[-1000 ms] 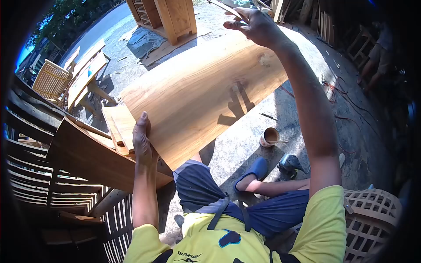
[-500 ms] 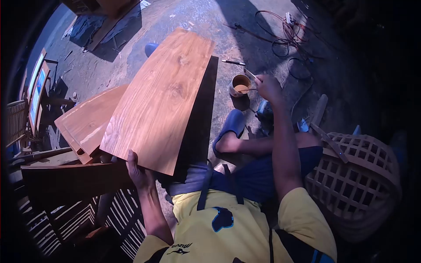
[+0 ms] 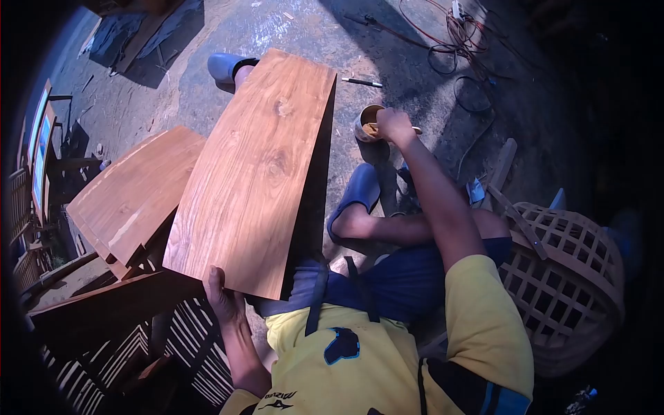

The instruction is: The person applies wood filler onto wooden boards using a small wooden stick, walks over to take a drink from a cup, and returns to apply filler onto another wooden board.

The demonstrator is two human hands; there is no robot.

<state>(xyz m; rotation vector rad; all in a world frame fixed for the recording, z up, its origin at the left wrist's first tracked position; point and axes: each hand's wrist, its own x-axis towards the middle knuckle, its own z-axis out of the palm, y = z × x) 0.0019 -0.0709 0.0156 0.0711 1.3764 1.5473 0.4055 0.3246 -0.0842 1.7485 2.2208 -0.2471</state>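
Observation:
A long wooden board with dark knots lies slanted over my lap. At its near left corner, my left hand grips the edge, thumb on top and fingers underneath. My right hand is closed at the rim of a cup of brown paste. A thin stick sticks out beside that hand; whatever the fingers hold is too small and hidden to name. Just beyond the cup, a black and silver pen lies on the ground.
More boards are stacked at the left above a slatted wooden piece. A woven basket stands at the right with a wooden strip across it. Cables coil on the ground at the upper right. Blue clogs are on my feet.
My right hand has come down from above the board to the cup. The board has swung to point more away from me, my left hand still on its near corner. The view has tilted downward.

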